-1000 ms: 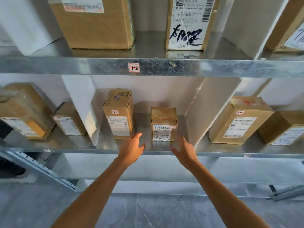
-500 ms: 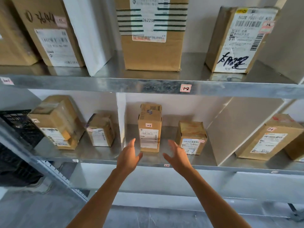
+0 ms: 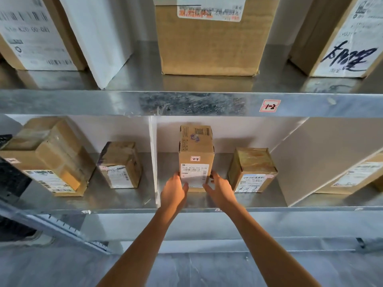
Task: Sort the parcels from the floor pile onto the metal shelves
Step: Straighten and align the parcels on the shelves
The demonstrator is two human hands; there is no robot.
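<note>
The left hand (image 3: 173, 191) and right hand (image 3: 220, 188) hold a tall box (image 3: 195, 150) between them. Each wraps a lower front corner, with its thumb laid on the front face over the shipping label and its fingers going round the side. The box stands on end on the lower shelf (image 3: 124, 200), so its long axis runs straight up from the grip, and most of it lies above and beyond the hands. Both hands are equally near, one on each side. I judge that any push or straightening must go directly away from the wrists, and a hold this low could tip the top backwards. Just left of the grip stands a white divider (image 3: 153, 162), close to the left knuckles. Near on the right sits a squat box (image 3: 251, 162), apart from the tall one. A small tag (image 3: 195, 158) just above the grip reads 2-2. The fingertips on the box's sides are hidden, the label print is too blurred to read, and the floor pile is out of view.
</note>
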